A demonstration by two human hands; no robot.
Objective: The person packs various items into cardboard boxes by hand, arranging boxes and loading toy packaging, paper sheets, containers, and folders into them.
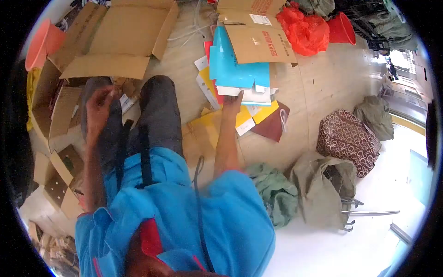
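Observation:
My right hand (232, 102) reaches out to a pile of papers on the floor. Its thumb lies over the edge of a white folder (251, 96), and the fingers are partly hidden. A bright blue folder (237, 62) lies just beyond, over red and yellow ones. Under and beside my hand are a yellow folder (264, 112) and a dark red folder (272, 123) with a white string. Above my left knee, my left hand (99, 105) is raised with curled fingers, thumb and forefinger close together. Whether anything small is between them I cannot make out.
An open cardboard box (124, 34) stands ahead of my knees. A flattened carton (258, 41) overlaps the blue folder. Beyond are a red plastic bag (304, 32) and a red bucket (342, 30). At right lie a patterned bag (348, 141) and grey-green cloth (323, 177) with metal rods.

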